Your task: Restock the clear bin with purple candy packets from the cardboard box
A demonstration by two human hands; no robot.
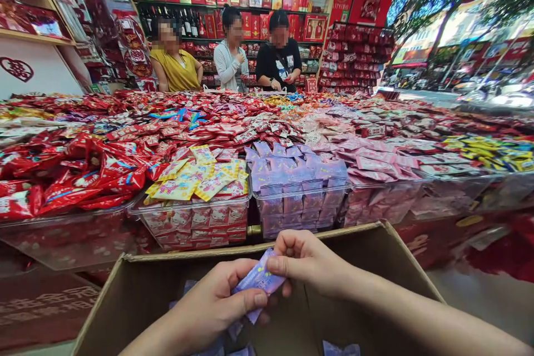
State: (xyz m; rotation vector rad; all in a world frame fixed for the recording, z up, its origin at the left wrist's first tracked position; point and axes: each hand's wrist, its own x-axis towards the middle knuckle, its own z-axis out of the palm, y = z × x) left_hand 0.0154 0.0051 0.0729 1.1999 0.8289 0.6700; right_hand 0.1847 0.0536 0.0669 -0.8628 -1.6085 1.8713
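My left hand (208, 306) and my right hand (306, 260) together pinch a small purple candy packet (259, 280) over an open cardboard box (137, 283). More purple packets lie at the bottom of the box, partly hidden by my arms. Just beyond the box stands a clear bin (300, 208) heaped with the same purple packets.
A wide display of clear bins holds candies: red packets (75, 178) at left, yellow-pink ones (196, 181) beside the purple bin, pink ones (375, 167) at right. Three people (233, 53) stand behind the display before red-stocked shelves. The street lies at right.
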